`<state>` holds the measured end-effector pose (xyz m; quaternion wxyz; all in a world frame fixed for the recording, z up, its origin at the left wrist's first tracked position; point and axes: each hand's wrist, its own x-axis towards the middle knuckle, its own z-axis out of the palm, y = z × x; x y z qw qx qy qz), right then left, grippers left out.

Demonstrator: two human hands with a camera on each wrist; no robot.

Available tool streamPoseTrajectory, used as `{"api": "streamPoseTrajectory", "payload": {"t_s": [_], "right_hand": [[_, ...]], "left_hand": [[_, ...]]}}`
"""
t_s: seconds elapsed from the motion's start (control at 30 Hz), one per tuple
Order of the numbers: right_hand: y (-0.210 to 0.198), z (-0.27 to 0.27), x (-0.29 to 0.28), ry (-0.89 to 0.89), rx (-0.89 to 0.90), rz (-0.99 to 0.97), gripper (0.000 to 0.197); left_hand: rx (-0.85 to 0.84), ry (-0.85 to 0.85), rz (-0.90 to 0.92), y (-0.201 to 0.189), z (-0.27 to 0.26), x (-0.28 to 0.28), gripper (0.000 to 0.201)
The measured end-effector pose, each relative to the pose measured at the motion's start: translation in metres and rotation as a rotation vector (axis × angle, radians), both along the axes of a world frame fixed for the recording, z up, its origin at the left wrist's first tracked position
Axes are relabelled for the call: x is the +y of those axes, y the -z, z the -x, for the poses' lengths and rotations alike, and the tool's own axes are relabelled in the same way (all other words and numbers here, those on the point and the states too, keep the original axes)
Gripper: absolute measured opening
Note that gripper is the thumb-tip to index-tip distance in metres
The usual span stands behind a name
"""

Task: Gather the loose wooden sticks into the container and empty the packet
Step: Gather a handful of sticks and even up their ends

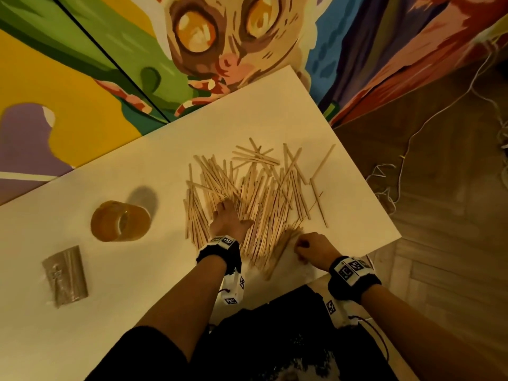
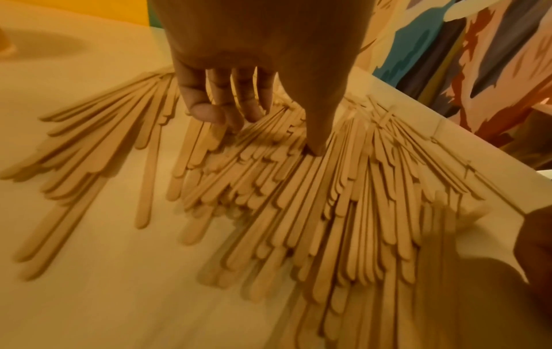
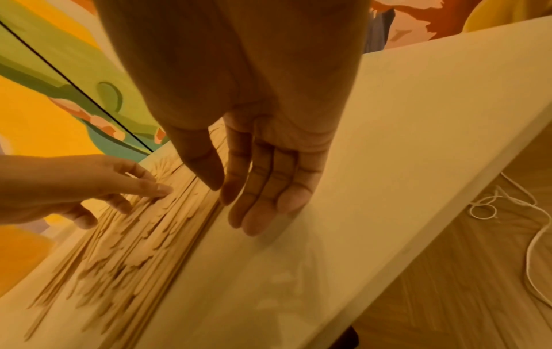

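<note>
Now left hand (image 1: pixel 229 220) lies flat, fingers spread, on wooden sticks (image 1: pixel 258 193) fanned toward 12 o'clock; right hand (image 1: pixel 313 247) straight-fingered beside their edge; I'd rake both inward; container (image 1: pixel 121 220) at 9 o'clock

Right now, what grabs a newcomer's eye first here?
The big spread of wooden sticks across the white table, with the left hand pressing flat on the pile and the right hand at its near right edge. Left of the pile stand a clear container and a plastic packet. Behind the table is a bright cartoon mural.
</note>
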<state>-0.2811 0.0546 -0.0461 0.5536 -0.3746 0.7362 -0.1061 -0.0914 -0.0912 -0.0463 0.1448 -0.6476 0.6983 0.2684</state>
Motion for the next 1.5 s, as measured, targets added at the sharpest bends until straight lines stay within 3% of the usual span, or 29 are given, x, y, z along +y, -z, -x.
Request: {"api": "streamPoseTrajectory", "payload": {"t_s": [0.2,0.57,0.7,0.9,1.03,1.13,1.27,1.4,1.5], "right_hand": [[0.004,0.009,-0.007,-0.016,-0.060,-0.009,0.013],[-0.001,0.011,-0.020,0.027,-0.130,0.029,0.008],[-0.005,0.011,-0.020,0.026,-0.160,0.038,0.009],[-0.011,0.008,-0.030,0.021,-0.199,0.050,0.012],[-0.013,0.002,-0.039,0.017,-0.225,0.046,0.014],[-0.018,-0.006,-0.048,0.029,-0.269,0.061,0.014],[-0.020,-0.017,-0.061,0.176,-0.358,0.056,0.015],[-0.028,-0.021,-0.075,0.402,-0.475,0.012,0.040],[-0.034,-0.017,-0.080,0.524,-0.602,0.006,0.039]], "left_hand": [[0.081,-0.058,0.004,0.003,-0.005,0.002,0.051],[0.081,0.131,0.019,-0.016,-0.028,0.006,0.055],[0.167,0.070,-0.020,-0.024,-0.042,0.012,0.049],[0.368,-0.170,-0.272,-0.036,-0.071,0.023,0.024],[0.448,-0.329,-0.407,-0.039,-0.085,0.038,0.022],[0.538,-0.358,-0.501,-0.049,-0.085,0.051,0.017],[0.614,-0.345,-0.628,-0.058,-0.072,0.064,0.015],[0.661,-0.289,-0.717,-0.065,-0.054,0.067,0.013],[0.685,-0.276,-0.770,-0.069,-0.044,0.067,0.012]]}}
